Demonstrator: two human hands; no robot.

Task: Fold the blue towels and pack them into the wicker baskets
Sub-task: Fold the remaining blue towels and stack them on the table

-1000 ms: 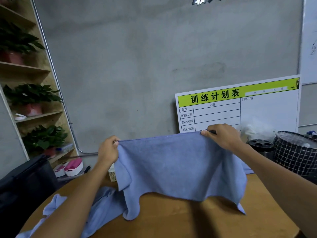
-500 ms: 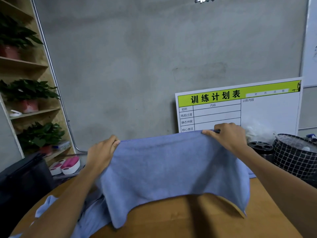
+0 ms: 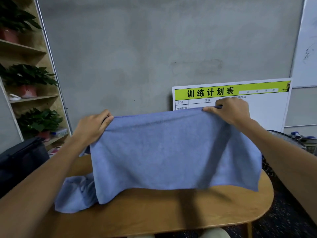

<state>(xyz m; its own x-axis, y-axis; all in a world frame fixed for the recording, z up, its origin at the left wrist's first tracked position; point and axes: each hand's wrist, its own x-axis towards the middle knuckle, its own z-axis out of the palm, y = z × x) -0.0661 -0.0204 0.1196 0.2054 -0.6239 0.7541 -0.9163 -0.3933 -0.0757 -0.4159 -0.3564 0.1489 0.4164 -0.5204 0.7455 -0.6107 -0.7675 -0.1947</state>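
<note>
holding a blue towel stretched out in the air, the head view shows the left hand pinching one top corner and the right hand pinching the other, thumb over the hem, so the cloth hangs as one flat sheet below and between the two hands, its lower edge just over the table. the towel looks opened out with no crease in it, so i judge this one is only at the start of its fold. below the left hand and partly behind the hanging sheet, a second blue towel lies crumpled on the table, not yet folded. no wicker basket can be made out for certain; a dark mesh container sits beyond the right forearm, mostly hidden. by this showing nothing is packed yet, and both folding and packing are left.
</note>
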